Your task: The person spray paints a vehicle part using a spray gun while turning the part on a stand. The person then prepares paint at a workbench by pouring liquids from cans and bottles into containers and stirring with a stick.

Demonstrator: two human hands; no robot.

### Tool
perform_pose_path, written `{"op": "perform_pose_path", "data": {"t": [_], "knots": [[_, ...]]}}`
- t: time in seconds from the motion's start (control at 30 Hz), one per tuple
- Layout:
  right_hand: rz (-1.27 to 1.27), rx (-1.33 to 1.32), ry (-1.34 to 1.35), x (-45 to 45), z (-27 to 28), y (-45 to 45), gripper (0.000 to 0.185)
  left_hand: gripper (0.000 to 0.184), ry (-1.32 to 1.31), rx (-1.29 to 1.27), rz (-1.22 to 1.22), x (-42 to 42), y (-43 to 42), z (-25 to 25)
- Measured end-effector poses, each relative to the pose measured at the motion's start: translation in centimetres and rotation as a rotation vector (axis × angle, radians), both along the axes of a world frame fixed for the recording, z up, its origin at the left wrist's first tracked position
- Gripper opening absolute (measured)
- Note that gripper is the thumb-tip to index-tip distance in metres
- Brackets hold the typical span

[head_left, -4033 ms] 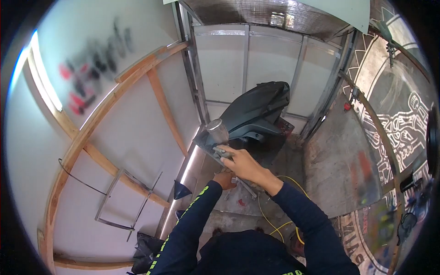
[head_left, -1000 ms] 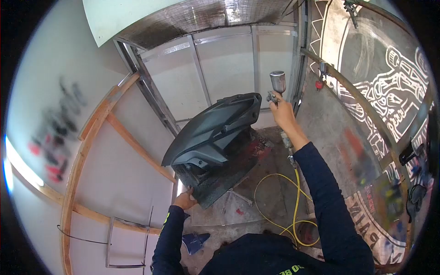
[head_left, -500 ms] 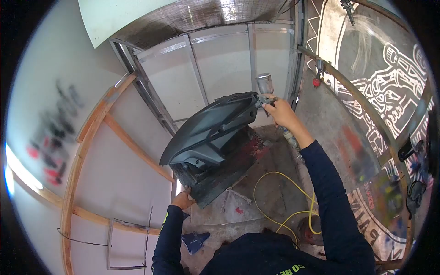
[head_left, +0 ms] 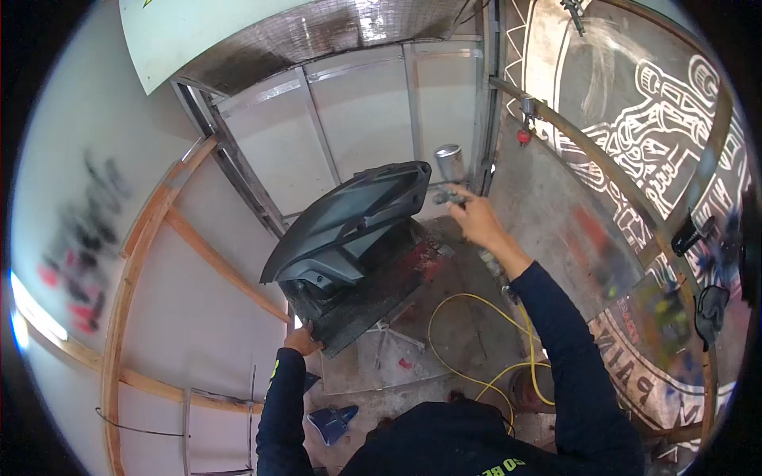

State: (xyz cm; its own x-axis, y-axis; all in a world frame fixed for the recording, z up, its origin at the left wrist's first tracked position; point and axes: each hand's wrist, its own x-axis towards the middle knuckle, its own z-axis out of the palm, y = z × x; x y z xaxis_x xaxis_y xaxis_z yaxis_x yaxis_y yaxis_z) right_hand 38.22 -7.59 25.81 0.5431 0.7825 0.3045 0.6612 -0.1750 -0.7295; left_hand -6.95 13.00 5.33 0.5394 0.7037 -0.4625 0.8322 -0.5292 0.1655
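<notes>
My right hand [head_left: 480, 220] is wrapped round a spray gun [head_left: 450, 164], whose silver cup stands above the fingers. The gun is just right of a matt dark-grey moulded plastic panel [head_left: 349, 226], apart from its upper right end. That panel, like a motorcycle fairing, lies tilted on a dark, paint-stained board [head_left: 373, 305]. My left hand [head_left: 302, 339] grips the board's near left corner, thumb on top and the other fingers mostly hidden. Whether spray leaves the gun cannot be made out.
A yellow air hose [head_left: 456, 299] loops over the floor on the right. Below the board show light stand legs [head_left: 405, 337]. A blue piece [head_left: 333, 424] lies on the floor near me. Wooden framing [head_left: 131, 301] lines the left wall; another cup gun [head_left: 527, 107] hangs on the right rail.
My right hand has brought the spray gun lower and nearer to me, away from the panel's upper right end. My left hand keeps its hold on the board. The view has shifted slightly.
</notes>
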Motion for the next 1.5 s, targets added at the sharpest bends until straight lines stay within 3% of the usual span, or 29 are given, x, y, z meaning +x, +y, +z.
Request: {"op": "perform_pose_path", "data": {"t": [0.1, 0.2, 0.3, 0.47, 0.53, 0.57, 0.77, 0.83, 0.9, 1.0, 1.07, 1.13, 1.2, 1.3, 1.37, 1.5], "knots": [[0.114, 0.09, 0.011, -4.3, 1.3, -2.2, 0.042, 0.096, 0.05, -0.019, 0.002, 0.1, 0.4, 0.2], [0.166, 0.046, 0.303, -6.9, 1.5, -3.7, 0.044, 0.096, 0.049, 0.004, -0.039, -0.4, 1.0, -0.4], [0.151, 0.18, 0.136, -7.6, -0.4, -4.2, 0.044, 0.096, 0.033, 0.018, -0.063, -0.6, 1.1, -0.8], [0.016, 0.148, 0.191, -9.5, -1.0, -6.2, 0.046, 0.101, 0.1, -0.014, -0.116, -0.7, 1.5, -0.8], [-0.032, 0.115, 0.254, -10.9, -1.3, -7.2, 0.048, 0.085, -0.158, 0.248, -0.194, -1.5, 1.6, -3.1], [-0.035, 0.119, 0.258, -11.3, -2.1, -7.6, 0.049, 0.085, -0.163, 0.246, -0.206, -1.6, 2.2, -3.5], [-0.011, 0.166, 0.267, -14.7, -3.7, -9.1, 0.055, 0.081, -0.022, 0.193, -0.297, -0.7, 3.4, -2.0], [0.012, 0.164, 0.287, -16.0, -3.2, -9.3, 0.055, 0.085, 0.183, 0.058, -0.248, 0.4, 3.4, -1.0], [0.004, 0.156, 0.295, -16.7, -2.9, -9.7, 0.055, 0.074, 0.17, 0.179, -0.285, 1.4, 1.3, -0.4], [-0.001, 0.154, 0.306, -17.6, -2.0, -10.2, 0.056, 0.062, -0.038, 0.073, -0.354, 5.0, -3.1, 3.3], [-0.018, 0.153, 0.308, -18.1, -1.7, -10.8, 0.057, 0.057, -0.448, -0.132, -0.519, 8.5, -5.0, 3.8], [-0.032, 0.167, 0.308, -18.6, -1.6, -11.6, 0.058, 0.052, -0.947, -0.083, -0.618, 12.4, -8.6, 6.0], [-0.049, 0.179, 0.329, -18.8, -2.0, -12.9, 0.059, 0.052, -1.214, -0.018, -0.661, 15.4, -13.0, 12.3], [-0.064, 0.193, 0.336, -19.6, -2.0, -15.8, 0.06, 0.057, -1.313, -0.148, -0.585, 18.4, -17.0, 18.9], [-0.089, 0.189, 0.321, -20.0, -1.9, -18.2, 0.06, 0.053, -1.443, 0.12, -0.76, 20.0, -19.3, 22.8], [-0.145, 0.049, 0.229, -20.0, -2.1, -23.4, 0.058, 0.05, -1.306, -0.097, -0.98, 23.1, -23.2, 27.7]]}}
